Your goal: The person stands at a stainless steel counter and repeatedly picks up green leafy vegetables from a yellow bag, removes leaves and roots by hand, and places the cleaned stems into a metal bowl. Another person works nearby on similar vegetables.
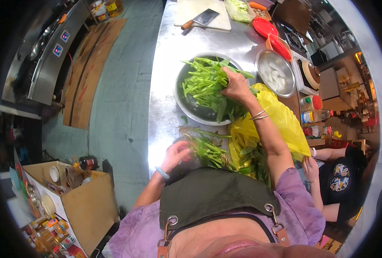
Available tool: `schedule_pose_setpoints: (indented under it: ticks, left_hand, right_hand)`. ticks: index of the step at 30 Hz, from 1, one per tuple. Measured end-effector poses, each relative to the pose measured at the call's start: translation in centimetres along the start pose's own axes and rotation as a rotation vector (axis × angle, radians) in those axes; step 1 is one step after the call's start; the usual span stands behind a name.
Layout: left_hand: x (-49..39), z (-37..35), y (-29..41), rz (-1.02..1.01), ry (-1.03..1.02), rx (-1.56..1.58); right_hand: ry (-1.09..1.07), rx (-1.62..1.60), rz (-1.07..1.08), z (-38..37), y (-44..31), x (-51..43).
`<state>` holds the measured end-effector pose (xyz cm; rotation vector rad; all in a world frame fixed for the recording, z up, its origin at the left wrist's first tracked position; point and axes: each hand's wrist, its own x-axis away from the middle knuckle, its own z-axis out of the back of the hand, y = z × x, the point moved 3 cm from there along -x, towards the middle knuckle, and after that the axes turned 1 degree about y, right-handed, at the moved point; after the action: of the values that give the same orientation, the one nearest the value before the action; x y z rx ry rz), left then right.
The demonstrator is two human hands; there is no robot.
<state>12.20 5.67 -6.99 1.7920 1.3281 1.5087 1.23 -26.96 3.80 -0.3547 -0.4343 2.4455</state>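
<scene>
In a steel bowl [194,106] on the metal counter lies a heap of green leafy vegetable with cut stems [200,79]. My right hand [236,84] reaches over the bowl, its fingers closed on part of that bunch. My left hand [178,154] is slightly blurred beside a pile of stem ends with roots [215,151] near my apron; whether it holds a piece cannot be told. A yellow plastic bag [274,113] lies under my right forearm, with more leafy greens [258,161] at its near opening.
A cleaver [205,17] rests on a white cutting board [223,22] at the far end. To the right stand a steel bowl of white pieces [274,75], red plastic lids [265,27] and jars [313,102]. Another person [339,177] at the right touches the yellow bag.
</scene>
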Motion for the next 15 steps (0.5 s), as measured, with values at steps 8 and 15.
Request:
schedule_pose_setpoints:
  ticks: [8, 15]
  left_hand:
    - [-0.8, 1.4, 2.7, -0.102, 0.084, -0.071]
    - [-6.2, 6.2, 10.7, -0.558, 0.485, -0.154]
  right_hand:
    - [-0.162, 0.197, -0.008, -2.6, -1.2, 0.3]
    - [0.022, -0.1, 0.023, -0.7, -0.6, 3.2]
